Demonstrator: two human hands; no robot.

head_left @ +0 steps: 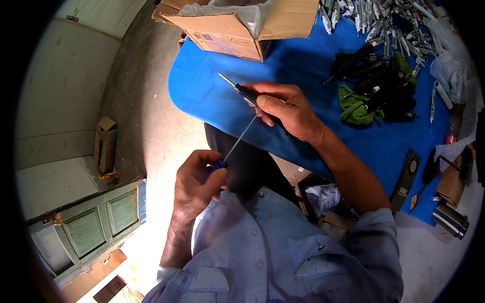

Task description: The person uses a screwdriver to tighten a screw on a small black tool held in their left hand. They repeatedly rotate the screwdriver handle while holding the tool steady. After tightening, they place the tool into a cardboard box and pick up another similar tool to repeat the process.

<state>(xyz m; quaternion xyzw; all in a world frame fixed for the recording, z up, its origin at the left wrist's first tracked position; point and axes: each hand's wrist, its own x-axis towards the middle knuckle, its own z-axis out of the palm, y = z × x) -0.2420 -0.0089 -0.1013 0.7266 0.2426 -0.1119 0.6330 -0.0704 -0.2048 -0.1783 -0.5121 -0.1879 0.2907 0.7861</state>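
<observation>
My left hand (199, 183) is closed around the blue handle of a screwdriver (239, 139), whose long thin shaft slants up and right. In my right hand (290, 107) is a slim black pen-like tool (244, 94) with a thin metal tip pointing up and left. The screwdriver's end reaches the right hand's fingers beneath the black tool; whether it touches a screw there is hidden. Both hands are in front of my body, the right one over the near edge of the blue-covered table (202, 96).
An open cardboard box (227, 33) stands on the table's far left. Black tools (374, 73) lie on a green cloth (357, 107) at right, below a heap of silver-white pen-like pieces (376, 20). A dark flat tool (405, 181) and a metal cylinder (449, 220) sit near the right edge.
</observation>
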